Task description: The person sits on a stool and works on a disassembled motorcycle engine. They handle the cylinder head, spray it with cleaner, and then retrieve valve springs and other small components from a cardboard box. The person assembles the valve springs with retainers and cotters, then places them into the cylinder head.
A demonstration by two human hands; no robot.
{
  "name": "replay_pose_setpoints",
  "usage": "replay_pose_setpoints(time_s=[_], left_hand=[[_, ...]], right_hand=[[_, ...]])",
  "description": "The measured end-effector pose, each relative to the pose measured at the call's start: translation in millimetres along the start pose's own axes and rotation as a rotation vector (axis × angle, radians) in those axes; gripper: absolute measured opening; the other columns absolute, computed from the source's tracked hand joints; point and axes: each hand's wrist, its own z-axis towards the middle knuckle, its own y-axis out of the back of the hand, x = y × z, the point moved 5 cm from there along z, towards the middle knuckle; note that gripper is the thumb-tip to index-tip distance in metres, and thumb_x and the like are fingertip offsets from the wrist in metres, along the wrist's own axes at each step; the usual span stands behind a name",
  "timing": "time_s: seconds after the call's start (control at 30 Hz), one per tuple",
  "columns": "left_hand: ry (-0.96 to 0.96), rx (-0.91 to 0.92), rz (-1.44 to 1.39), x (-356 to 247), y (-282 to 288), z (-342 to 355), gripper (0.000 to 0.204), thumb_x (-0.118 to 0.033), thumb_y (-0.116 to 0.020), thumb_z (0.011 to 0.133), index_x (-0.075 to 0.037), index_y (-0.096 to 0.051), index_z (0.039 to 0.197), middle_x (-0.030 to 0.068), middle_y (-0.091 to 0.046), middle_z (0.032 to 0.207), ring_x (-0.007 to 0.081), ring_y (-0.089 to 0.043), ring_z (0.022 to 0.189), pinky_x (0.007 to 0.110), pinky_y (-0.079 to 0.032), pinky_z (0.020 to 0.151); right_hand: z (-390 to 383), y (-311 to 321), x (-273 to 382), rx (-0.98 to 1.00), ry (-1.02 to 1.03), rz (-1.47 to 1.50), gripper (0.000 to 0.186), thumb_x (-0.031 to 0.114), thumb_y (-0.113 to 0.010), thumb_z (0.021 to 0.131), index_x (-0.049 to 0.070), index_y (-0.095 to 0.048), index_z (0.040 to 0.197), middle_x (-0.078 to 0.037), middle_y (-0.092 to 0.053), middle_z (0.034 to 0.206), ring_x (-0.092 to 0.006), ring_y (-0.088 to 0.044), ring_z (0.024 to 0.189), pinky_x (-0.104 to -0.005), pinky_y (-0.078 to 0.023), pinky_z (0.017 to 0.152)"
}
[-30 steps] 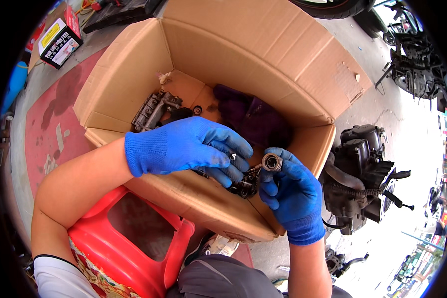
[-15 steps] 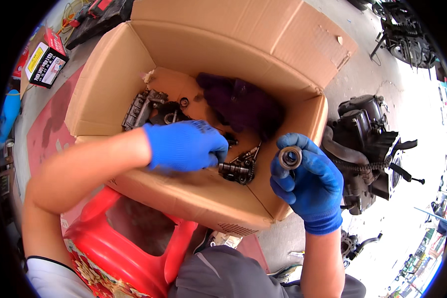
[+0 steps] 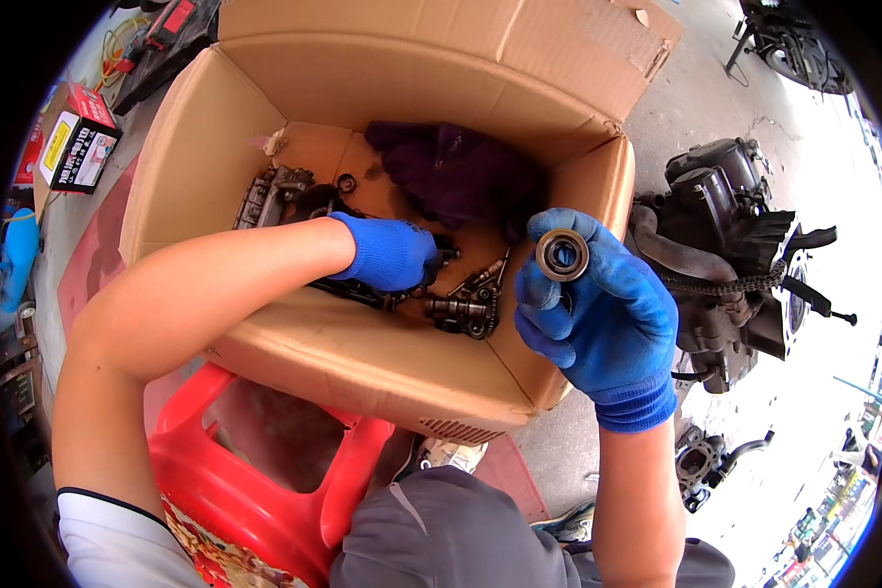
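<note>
Raised over the right wall of the cardboard box [image 3: 568, 167], my right hand [image 3: 608, 304] in a blue glove is closed on a round metal ring [image 3: 579, 263] with a dark hole through it. My left hand [image 3: 387, 253], gloved in blue too, reaches down into the box among dark metal engine parts. Its fingers curl inward and downward; what they hold, if anything, is hidden. Just right of it lie a camshaft [image 3: 453, 308] and a chain. A grey metal casting [image 3: 272, 196] and a small ring [image 3: 347, 183] lie to its left.
A dark purple cloth [image 3: 461, 176] lies at the back of the box. On the floor to the right stands a black engine [image 3: 720, 265], with a smaller metal part [image 3: 696, 461] nearer me. A red plastic stool [image 3: 255, 461] is at my left, a small carton [image 3: 80, 147] farther off.
My left hand has moved lower into the box, among the parts. My right hand has lifted the ring slightly and turned it, so its hole shows more squarely.
</note>
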Motion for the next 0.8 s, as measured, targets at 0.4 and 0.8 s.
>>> replay_pose_setpoints(time_s=[0.4,0.8], left_hand=[[0.069,0.053,-0.031,-14.1,26.4,-22.4,0.027,-0.026,-0.06,0.089,-0.005,-0.073,0.1,0.0167,-0.072,0.09,0.0278,-0.07,0.083,0.038,-0.054,0.073],[-0.205,-0.057,-0.747,-41.5,73.7,-76.7,0.042,0.002,-0.055,0.088,0.004,-0.057,0.13,0.0165,-0.069,0.113,0.0235,-0.071,0.095,0.032,-0.059,0.082]], right_hand=[[0.3,-1.1,-2.3,0.006,0.014,0.018,0.04,0.021,-0.053,0.096,-0.005,-0.052,0.126,-0.013,-0.062,0.086,-0.0168,-0.052,0.063,-0.0276,-0.04,0.046],[-6.6,4.6,1.4,0.013,-0.015,0.058,0.037,0.027,-0.051,0.099,-0.002,-0.055,0.121,-0.014,-0.058,0.079,-0.0177,-0.049,0.059,-0.0282,-0.039,0.046]])
